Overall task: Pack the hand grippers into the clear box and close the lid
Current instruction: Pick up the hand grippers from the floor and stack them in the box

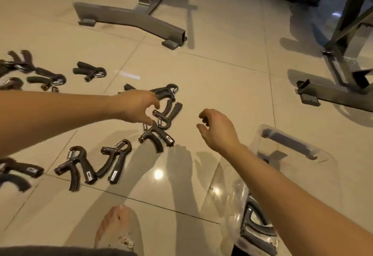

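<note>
My left hand (139, 107) spread wide over 3 tangled black spring hand grippers (161, 122) mid-frame; right hand (217, 129) half-curled, empty. Clear plastic box (290, 144) lower right. Risk: interlocked handles drag neighbours, drop.

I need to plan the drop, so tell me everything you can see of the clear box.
The clear box sits on the tiled floor at lower right, open, looking like transparent plastic with a grey handle on its far wall. At least one hand gripper already lies inside. The right forearm crosses above it; nothing visibly grips it. No lid shows on it.
</note>
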